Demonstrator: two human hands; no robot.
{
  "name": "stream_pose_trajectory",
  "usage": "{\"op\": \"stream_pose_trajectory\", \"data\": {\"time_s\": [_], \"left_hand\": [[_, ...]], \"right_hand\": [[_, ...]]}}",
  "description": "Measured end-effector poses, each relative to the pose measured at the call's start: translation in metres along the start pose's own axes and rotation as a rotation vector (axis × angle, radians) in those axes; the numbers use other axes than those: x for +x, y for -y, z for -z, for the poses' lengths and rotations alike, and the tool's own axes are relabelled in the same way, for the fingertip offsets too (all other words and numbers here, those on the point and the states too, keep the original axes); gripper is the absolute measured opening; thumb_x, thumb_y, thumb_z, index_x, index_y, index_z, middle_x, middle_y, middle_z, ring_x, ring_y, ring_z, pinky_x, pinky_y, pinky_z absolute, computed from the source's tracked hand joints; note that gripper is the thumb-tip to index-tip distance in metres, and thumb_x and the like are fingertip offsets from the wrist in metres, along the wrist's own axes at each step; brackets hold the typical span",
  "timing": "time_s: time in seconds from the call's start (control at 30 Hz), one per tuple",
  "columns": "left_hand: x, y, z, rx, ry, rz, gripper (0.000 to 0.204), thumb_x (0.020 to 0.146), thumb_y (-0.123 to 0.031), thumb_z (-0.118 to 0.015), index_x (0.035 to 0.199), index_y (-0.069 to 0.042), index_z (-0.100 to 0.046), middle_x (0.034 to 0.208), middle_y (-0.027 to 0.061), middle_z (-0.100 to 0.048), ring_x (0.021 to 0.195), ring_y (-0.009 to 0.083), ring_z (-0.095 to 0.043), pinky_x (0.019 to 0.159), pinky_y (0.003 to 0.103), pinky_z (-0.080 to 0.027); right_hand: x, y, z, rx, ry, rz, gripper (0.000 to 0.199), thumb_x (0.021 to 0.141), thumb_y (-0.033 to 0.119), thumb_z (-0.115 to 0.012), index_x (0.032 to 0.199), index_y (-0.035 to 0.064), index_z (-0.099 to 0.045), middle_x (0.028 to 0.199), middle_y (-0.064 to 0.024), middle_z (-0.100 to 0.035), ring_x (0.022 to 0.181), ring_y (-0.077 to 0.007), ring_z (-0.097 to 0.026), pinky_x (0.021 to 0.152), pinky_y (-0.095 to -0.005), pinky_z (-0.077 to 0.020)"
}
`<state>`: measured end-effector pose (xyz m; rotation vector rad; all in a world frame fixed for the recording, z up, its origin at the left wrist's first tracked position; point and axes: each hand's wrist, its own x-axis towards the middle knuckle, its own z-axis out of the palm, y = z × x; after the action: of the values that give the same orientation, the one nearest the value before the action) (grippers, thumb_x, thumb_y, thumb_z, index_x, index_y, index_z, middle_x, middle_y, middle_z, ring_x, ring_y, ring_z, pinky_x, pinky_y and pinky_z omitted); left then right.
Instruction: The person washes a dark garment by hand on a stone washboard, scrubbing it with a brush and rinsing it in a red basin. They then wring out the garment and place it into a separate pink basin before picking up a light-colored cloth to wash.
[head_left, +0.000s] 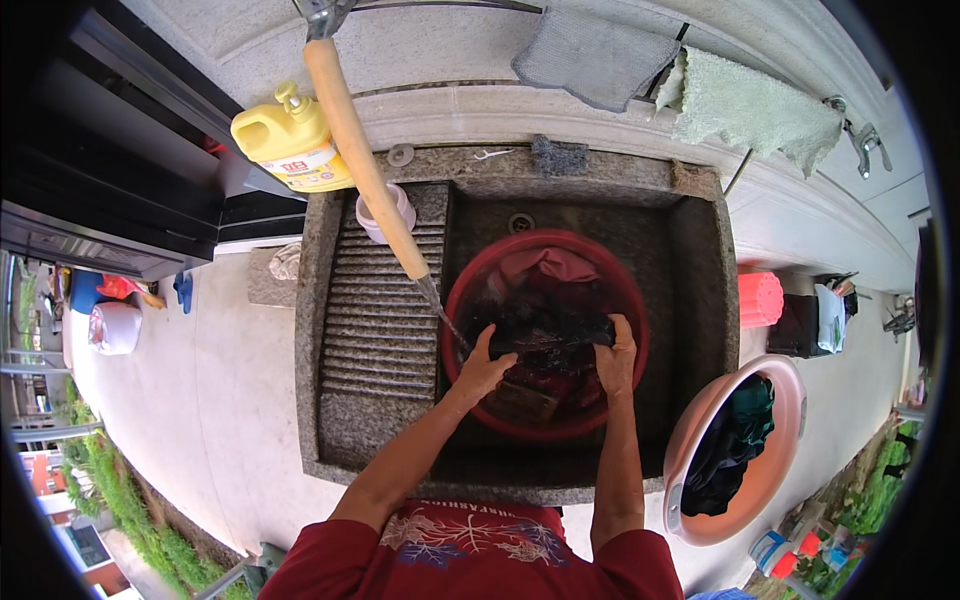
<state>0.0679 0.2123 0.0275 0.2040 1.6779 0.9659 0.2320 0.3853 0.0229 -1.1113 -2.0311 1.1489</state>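
A dark wet garment (550, 338) is stretched between my two hands over a red basin (640, 300) of water. My left hand (483, 372) grips its left end, thumb and fingers closed on the cloth. At the other end my right hand (615, 358) is closed round the fabric. Beneath and behind it, a red cloth (550, 266) and other dark laundry lie in the water. From a wooden-coloured hose (360, 150) with a narrow tip, water seems to run into the basin's left side, close to my left hand.
The basin stands in a stone sink (690, 300) with a ribbed washboard (380, 330) at left. A pink cup (386, 214) and yellow jug (300, 150) are near its back left corner. A pink tub (690, 440) of dark clothes stands at right. Rags (595, 60) hang behind.
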Motion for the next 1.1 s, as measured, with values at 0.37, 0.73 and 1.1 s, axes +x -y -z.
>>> {"op": "stream_pose_trajectory", "data": {"time_s": [0.37,0.73,1.1], "left_hand": [[-0.1,-0.091,0.033,0.854,-0.572,-1.214,0.041,0.068,-0.019,-0.078,0.106,-0.013,-0.062,0.093,0.006,-0.055,0.084,0.0245,-0.053,0.073,0.038,-0.044],[-0.109,-0.345,0.125,0.565,-1.37,-1.406,0.045,0.08,-0.022,-0.072,0.119,-0.01,-0.053,0.113,0.0142,-0.047,0.103,0.0284,-0.047,0.089,0.039,-0.04],[-0.098,-0.273,0.132,-0.068,-1.056,-1.495,0.038,0.092,-0.029,-0.058,0.115,-0.001,-0.049,0.106,0.0098,-0.051,0.093,0.0173,-0.051,0.076,0.03,-0.043]], "right_hand": [[-0.032,-0.113,-0.1,-0.841,0.255,-0.057,0.053,0.076,0.017,-0.065,0.124,0.006,-0.046,0.12,-0.0182,-0.051,0.115,-0.0344,-0.048,0.092,-0.0458,-0.0426],[-0.01,-0.006,-0.039,0.025,0.332,-0.17,0.037,0.066,0.009,-0.057,0.101,-0.0043,-0.054,0.089,-0.021,-0.062,0.086,-0.0355,-0.06,0.079,-0.0366,-0.0459],[0.003,0.17,0.05,0.366,0.457,0.082,0.03,0.066,-0.007,-0.054,0.095,0.001,-0.052,0.079,-0.0001,-0.051,0.073,-0.0081,-0.044,0.066,-0.0213,-0.0398]]}}
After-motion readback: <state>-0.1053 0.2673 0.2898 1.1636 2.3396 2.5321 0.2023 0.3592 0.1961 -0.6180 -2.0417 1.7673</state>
